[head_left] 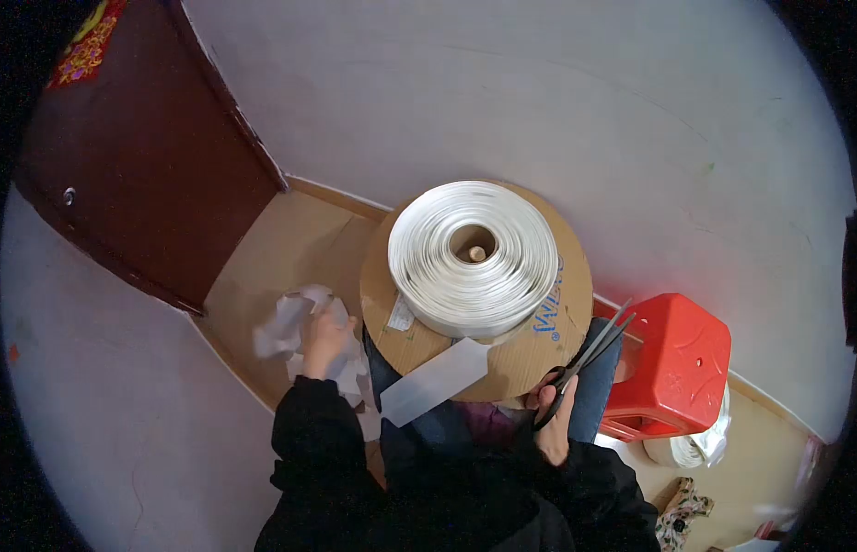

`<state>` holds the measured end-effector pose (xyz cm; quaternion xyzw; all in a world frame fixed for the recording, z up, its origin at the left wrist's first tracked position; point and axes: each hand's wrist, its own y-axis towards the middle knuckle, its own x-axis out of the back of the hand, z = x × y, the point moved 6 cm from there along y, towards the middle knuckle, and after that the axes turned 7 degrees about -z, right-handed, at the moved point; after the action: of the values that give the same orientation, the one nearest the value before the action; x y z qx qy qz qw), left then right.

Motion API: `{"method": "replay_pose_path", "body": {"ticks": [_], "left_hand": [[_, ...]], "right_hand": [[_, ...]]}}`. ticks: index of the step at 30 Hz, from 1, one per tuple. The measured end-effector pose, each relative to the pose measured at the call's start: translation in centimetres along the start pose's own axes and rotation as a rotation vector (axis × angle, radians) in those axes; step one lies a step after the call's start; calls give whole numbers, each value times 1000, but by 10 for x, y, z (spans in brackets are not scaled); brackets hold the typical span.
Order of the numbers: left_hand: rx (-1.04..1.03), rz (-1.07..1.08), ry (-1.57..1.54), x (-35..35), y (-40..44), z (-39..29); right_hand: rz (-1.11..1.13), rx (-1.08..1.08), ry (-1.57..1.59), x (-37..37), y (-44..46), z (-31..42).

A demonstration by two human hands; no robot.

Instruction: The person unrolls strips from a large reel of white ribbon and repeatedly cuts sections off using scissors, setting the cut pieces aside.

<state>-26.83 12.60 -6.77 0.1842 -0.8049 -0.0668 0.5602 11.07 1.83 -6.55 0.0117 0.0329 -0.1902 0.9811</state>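
A big roll of shiny white ribbon [473,294] lies on a round cardboard disc [382,327] over my lap. One cut white piece [436,379] with a pointed end rests across the disc's front edge. At the disc's right front, my right hand [555,414] is closed round the handles of black-handled scissors [599,345], whose blades stand apart and point up and right. To the left of the disc, my left hand [327,342] is blurred, over a heap of white pieces [295,322]; its fingers are too smeared to make out a hold.
On the right stands a red plastic stool [672,368], with another white roll [677,451] on the floor beside it. A dark red door [152,147] is at the upper left. Pale walls [539,92] rise behind. A patterned item [686,511] lies at the lower right.
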Motion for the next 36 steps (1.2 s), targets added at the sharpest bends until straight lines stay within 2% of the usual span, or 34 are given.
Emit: {"method": "replay_pose_path", "body": {"ticks": [2, 6, 7, 10, 12, 14, 17, 18, 19, 21, 22, 23, 24, 26, 27, 28, 30, 32, 34, 35, 36], "left_hand": [[88, 435, 191, -21, -9, -40], [-360, 530, 128, -9, -48, -188], [-396, 569, 130, -11, -53, -218], [-425, 447, -51, -62, -60, -271], [-544, 2, -127, -62, -58, -299], [-322, 451, -233, -86, -46, -291], [-417, 442, -109, -66, -50, -256], [-404, 547, -149, -52, -55, -236], [-391, 354, -196, -44, -58, -209], [-344, 404, 22, -12, -53, -171], [-298, 376, -1, -2, -50, -141], [-85, 336, -123, 17, -44, -112], [-109, 226, -79, 20, -41, -75], [45, 154, -93, 36, -32, -18], [30, 216, 264, 30, -25, 16], [80, 207, 259, 35, -24, 25], [139, 198, 252, 32, -23, 31], [-395, -96, 108, 25, -21, -25], [-460, 138, -141, 11, -25, -67], [-447, 128, -145, 10, -23, -81], [-368, 366, -178, -4, -24, -90]], "right_hand": [[10, 7, 5, 0, 3, 1], [-14, 26, -5, 2, 8, 2], [-19, 37, -10, 3, 8, 2], [-30, 38, -26, 3, 6, -2], [-45, 37, -38, 5, 9, -4], [-62, 9, -86, 9, 18, -10], [-112, -129, -188, 14, 22, -27], [-125, -141, -180, 14, 21, -28], [-112, -147, -200, 13, 21, -28], [-87, -156, -241, 8, 24, -28], [-74, -159, -263, 6, 24, -28], [-86, -170, -257, 5, 23, -28], [-80, -161, -262, 4, 22, -26], [-54, -133, -275, -1, 22, -24], [-35, -117, -282, -5, 22, -24], [-28, -120, -279, -9, 22, -24], [-16, -126, -290, -13, 22, -24], [-5, -126, -312, -14, 22, -24], [10, -139, -314, -13, 21, -26], [17, -158, -309, -13, 21, -28], [23, -179, -303, -11, 21, -29]]}}
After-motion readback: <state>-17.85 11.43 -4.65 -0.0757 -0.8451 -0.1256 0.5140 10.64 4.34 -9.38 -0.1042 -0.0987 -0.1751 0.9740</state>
